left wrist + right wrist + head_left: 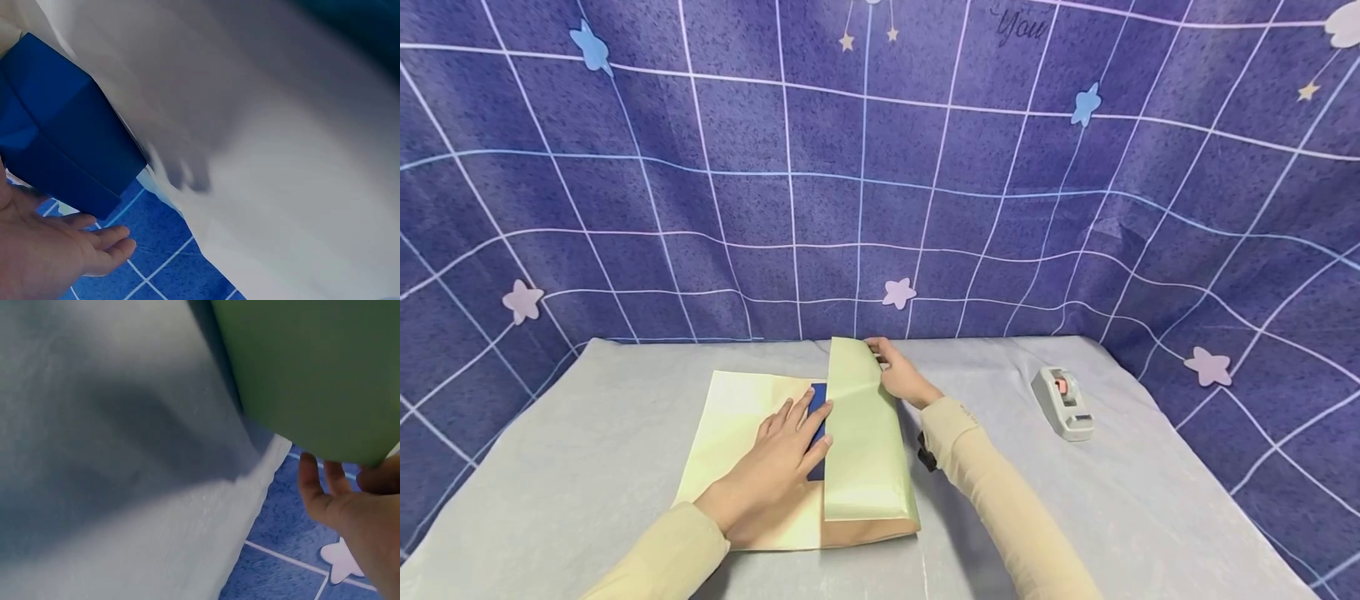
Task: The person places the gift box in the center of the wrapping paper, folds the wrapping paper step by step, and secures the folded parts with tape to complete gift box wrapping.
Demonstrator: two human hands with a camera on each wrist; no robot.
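A sheet of wrapping paper (865,450), pale green outside, lies on the table with its right part folded over to the left. Beneath the flap, a strip of a dark blue box (817,473) shows; the left wrist view gives its angled end (81,137). Fingers spread, my left hand (782,450) rests on the box and the paper's cream inner side (737,417). At the flap's far right edge, my right hand (904,379) holds the paper with bent fingers; the right wrist view shows fingertips (307,464) right at the green edge (312,412).
A white tape dispenser (1063,404) stands to the right on the grey-covered table (1000,500). Behind it hangs a blue curtain (820,208) with a grid and stars. Something small and black (927,454) shows under my right wrist.
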